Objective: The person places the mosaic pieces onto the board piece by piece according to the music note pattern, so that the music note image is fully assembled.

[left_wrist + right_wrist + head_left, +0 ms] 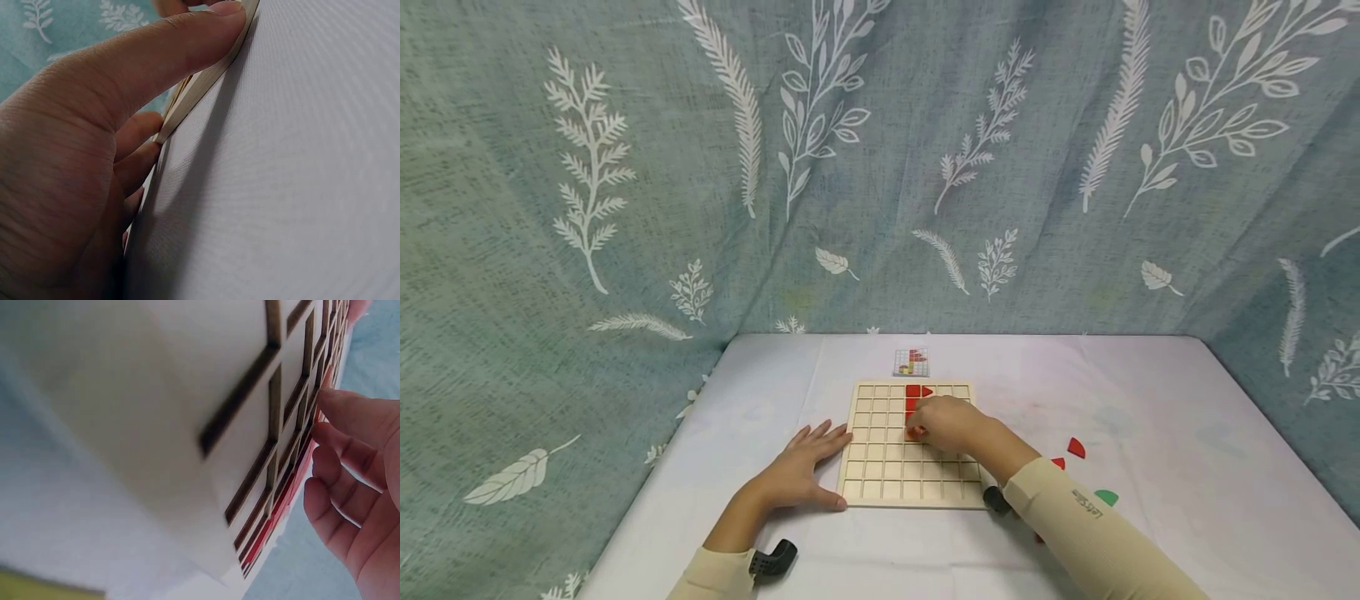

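Note:
A pale wooden board point(876, 471) with a grid of square cells lies flat on the table. My left hand point(801, 471) is spread along its left side; in the left wrist view the thumb point(206, 37) and fingertips touch the board's edge. Red square pieces point(913, 391) run down a middle column from the top row, with a pointed red piece point(927, 391) right of the top one. Bent over that column, my right hand point(951, 423) pinches a small red piece point(914, 433) at the fourth row. Its fingers partly cover the piece and the cells around it.
A small pattern card point(912, 362) lies behind the board. To the right are a red quarter-round piece point(1077, 447), another red piece point(1058, 462) and a green rounded piece point(1107, 497), near the right sleeve point(1097, 525). A patterned cloth point(880, 167) hangs behind the table.

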Tool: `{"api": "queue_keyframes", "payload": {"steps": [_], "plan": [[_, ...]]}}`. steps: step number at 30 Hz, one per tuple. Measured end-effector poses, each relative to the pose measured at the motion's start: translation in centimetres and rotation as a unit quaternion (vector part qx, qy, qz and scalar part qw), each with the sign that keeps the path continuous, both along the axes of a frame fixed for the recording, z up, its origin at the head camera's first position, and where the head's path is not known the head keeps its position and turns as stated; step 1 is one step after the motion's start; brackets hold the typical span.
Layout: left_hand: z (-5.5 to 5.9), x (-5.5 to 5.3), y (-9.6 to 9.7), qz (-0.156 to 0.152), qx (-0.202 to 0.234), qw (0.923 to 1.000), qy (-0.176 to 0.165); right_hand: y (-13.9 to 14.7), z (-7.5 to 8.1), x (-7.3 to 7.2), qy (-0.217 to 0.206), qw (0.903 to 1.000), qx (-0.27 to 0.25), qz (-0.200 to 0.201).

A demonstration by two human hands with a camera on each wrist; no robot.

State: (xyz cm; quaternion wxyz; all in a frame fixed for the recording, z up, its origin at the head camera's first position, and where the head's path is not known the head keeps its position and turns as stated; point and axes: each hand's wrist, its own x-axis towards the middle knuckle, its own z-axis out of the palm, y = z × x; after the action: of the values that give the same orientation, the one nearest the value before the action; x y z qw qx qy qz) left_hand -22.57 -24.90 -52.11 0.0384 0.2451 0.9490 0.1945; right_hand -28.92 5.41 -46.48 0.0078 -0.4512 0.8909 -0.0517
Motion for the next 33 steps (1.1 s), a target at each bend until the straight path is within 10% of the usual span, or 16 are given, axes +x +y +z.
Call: {"api": "queue_keyframes", "payload": {"steps": [33], "plan": [[-0.1, -0.1, 0.2, 0.006, 0.003, 1.0000, 0.003, 12.0, 2.4, 2.4, -0.098, 0.9934, -0.025, -0.054]]}}
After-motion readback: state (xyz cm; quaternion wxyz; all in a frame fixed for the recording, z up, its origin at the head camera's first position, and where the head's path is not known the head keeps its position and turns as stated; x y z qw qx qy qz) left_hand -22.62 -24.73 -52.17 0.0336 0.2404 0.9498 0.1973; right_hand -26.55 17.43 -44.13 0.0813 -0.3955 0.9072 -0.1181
